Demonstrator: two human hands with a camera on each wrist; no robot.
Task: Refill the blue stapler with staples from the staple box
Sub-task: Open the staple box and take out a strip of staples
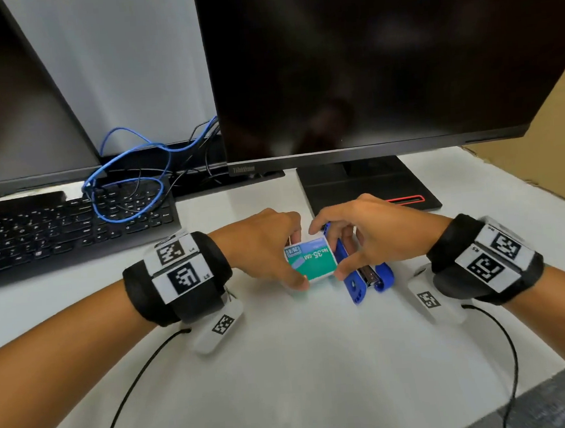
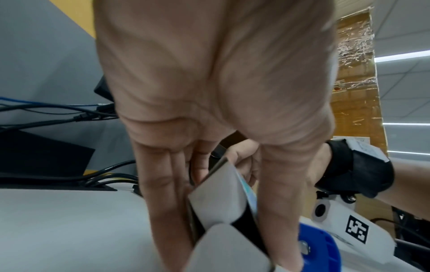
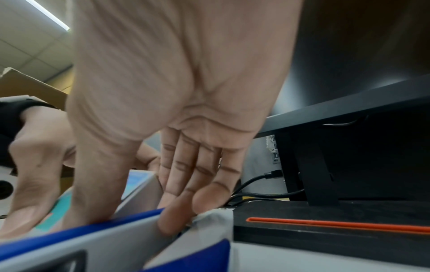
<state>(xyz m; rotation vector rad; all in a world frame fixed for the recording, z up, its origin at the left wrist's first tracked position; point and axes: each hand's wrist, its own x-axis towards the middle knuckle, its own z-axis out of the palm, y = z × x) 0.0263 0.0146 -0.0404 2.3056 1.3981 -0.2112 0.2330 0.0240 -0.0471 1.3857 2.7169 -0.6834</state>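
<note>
A green and white staple box is held just above the white table between both hands. My left hand grips its left end, thumb on the near corner and fingers on the far side. At the right end my right hand pinches it with the thumb near and the index finger over the far corner. The blue stapler lies opened on the table under the right hand. In the left wrist view the box's grey underside sits between thumb and fingers, with the stapler below. In the right wrist view the box lies behind the stapler's blue edge.
A black keyboard with a looped blue cable lies at the left. A large dark monitor stands behind the hands, its black base just beyond them. A cardboard box borders the table at the right.
</note>
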